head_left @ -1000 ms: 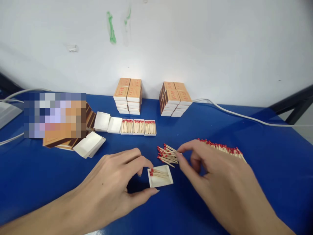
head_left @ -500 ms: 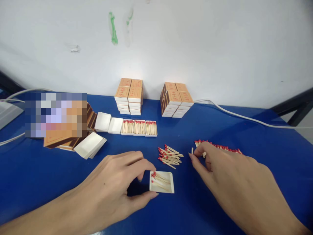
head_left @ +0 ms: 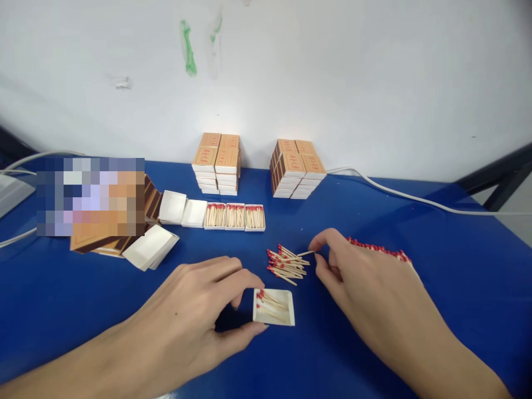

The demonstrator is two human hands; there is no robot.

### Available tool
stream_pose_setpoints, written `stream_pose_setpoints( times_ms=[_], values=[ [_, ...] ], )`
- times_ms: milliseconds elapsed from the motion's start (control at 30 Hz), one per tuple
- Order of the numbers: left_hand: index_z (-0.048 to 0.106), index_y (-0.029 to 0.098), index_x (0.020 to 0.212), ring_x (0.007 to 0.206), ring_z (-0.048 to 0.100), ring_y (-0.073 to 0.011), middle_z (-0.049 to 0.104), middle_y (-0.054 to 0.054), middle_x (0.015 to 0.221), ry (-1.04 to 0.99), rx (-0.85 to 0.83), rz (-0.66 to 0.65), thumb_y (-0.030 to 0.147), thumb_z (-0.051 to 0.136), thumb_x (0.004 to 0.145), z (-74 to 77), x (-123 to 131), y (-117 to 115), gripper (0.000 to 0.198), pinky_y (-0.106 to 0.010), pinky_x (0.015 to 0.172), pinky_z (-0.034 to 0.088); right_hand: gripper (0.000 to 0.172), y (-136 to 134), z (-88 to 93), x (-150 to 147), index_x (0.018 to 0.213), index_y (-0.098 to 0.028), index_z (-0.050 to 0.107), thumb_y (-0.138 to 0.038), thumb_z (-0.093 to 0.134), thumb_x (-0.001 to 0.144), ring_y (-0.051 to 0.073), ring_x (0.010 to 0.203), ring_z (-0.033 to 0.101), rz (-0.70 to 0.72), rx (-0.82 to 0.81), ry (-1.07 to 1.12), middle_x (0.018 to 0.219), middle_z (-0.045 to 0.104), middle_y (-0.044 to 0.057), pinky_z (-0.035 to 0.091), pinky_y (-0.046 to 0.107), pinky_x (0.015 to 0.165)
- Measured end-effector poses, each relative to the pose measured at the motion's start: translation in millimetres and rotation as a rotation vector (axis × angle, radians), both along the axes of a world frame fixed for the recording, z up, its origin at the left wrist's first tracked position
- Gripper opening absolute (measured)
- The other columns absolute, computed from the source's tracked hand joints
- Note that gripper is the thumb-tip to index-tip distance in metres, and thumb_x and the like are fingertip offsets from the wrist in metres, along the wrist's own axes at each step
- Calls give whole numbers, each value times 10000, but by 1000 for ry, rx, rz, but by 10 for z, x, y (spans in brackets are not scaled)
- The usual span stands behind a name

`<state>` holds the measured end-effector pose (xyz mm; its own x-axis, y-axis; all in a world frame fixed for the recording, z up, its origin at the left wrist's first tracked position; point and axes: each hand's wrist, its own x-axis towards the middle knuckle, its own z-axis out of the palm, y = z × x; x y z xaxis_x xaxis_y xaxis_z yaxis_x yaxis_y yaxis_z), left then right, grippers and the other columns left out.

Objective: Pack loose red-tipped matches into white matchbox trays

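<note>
The right hand's fingers (head_left: 322, 239) pinch a single match (head_left: 305, 253) by its bare end, at the edge of the loose pile (head_left: 288, 267). It should be light and stiff, yet snap if bent; that end suits gripping. The left hand's fingers (head_left: 248, 277) grasp the card tray (head_left: 291, 308), likely crushable, by opposite sides on the table (head_left: 332, 354). Compared with half a second earlier, the right fingers sit farther left, nearer the pile.
</note>
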<state>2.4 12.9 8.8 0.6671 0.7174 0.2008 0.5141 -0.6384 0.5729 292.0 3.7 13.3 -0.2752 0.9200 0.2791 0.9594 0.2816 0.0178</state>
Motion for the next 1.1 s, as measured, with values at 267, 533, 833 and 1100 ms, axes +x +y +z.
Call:
stream_pose_setpoints(
  times_ms=[267,533,833,1100],
  values=[
    [717,279,1194,782,639,-143,644,44,903,4,-7,-3,253,776,1043,20,13,10,164,-305,667,467,153,51,-17,-60,1009,-258,620,-170,507,1062,169,494,567,-6,34,21,807,674,-15,284,326,498],
    [704,274,1190,786,623,-147,636,50,898,19,-7,-4,267,773,1055,31,21,1,152,-319,677,466,236,89,0,-37,941,-227,642,-46,511,1019,204,723,625,89,100,-22,916,676,48,275,351,529],
    [690,279,1212,789,623,-148,637,48,908,28,-15,-17,236,758,1055,37,4,9,176,-306,648,457,196,61,-12,-139,1260,-210,726,-199,612,1101,200,694,705,-16,103,123,1006,761,36,420,344,532],
    [677,294,1270,806,621,-146,635,52,916,23,-17,-20,235,754,1065,4,3,16,227,-291,658,448,167,85,-76,-153,1024,-244,741,-393,710,1091,206,629,699,-120,26,256,918,740,-4,439,351,541]
  ],
)
